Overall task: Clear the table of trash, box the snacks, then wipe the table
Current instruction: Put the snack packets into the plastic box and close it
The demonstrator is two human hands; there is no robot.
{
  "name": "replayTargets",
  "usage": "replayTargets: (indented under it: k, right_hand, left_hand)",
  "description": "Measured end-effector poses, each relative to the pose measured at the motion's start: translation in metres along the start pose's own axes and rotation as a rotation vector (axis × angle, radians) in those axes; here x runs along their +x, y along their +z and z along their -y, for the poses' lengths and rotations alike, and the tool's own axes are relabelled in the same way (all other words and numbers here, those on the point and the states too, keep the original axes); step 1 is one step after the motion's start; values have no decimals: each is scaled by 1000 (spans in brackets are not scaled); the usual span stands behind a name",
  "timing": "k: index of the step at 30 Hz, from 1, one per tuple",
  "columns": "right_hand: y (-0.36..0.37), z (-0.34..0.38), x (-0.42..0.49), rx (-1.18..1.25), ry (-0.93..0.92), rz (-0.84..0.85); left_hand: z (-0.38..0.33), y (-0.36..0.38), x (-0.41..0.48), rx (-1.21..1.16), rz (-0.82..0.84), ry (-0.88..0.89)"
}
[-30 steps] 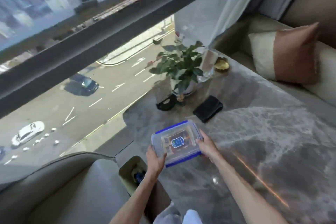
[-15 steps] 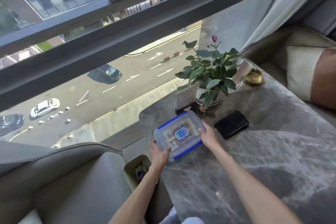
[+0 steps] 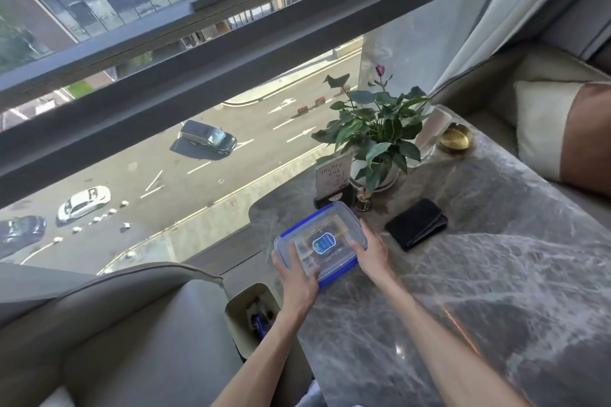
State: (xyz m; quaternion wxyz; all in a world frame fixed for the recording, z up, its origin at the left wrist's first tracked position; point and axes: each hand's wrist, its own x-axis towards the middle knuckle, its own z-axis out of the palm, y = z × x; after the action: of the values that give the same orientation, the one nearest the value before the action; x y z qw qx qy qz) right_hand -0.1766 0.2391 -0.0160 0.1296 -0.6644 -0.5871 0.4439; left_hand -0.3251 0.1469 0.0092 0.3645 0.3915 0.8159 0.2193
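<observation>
One clear plastic box point(image 3: 320, 239) with a blue-rimmed lid, two hands on it: the left hand point(image 3: 297, 277) and the right hand point(image 3: 372, 253). One grey marble table point(image 3: 496, 291), one potted plant point(image 3: 377, 139), one black folded cloth point(image 3: 416, 223), one brass dish point(image 3: 454, 139), one upright card sign point(image 3: 333, 175), one bin point(image 3: 246, 317), one cushion point(image 3: 545, 129)

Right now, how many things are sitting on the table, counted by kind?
Snack box: 1
Black cloth: 1
Potted plant: 1
Sign card: 1
Gold dish: 1
Small jar: 1
Total: 6
</observation>
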Motion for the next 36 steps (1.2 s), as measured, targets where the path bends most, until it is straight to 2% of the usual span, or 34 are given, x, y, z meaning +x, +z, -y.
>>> replayTargets:
  k: [4, 9, 20, 23, 27, 36]
  right_hand:
    - [-4, 0, -1, -72, -21, 52]
    - [1, -8, -15, -418, -249, 12]
    - [-5, -7, -8, -485, -226, 152]
    - [-7, -2, -9, -557, -233, 149]
    - [-7, -9, -16, -627, -336, 107]
    - [-7, -15, -19, -637, -298, 135]
  left_hand:
    - [0, 0, 1, 30, -34, -12]
    - [12, 7, -5, 353, -27, 126]
    - [26, 18, -9, 453, -34, 98]
    - [24, 20, -9, 475, -26, 86]
    - [27, 18, -9, 501, -13, 116]
    - [27, 16, -9, 519, -3, 135]
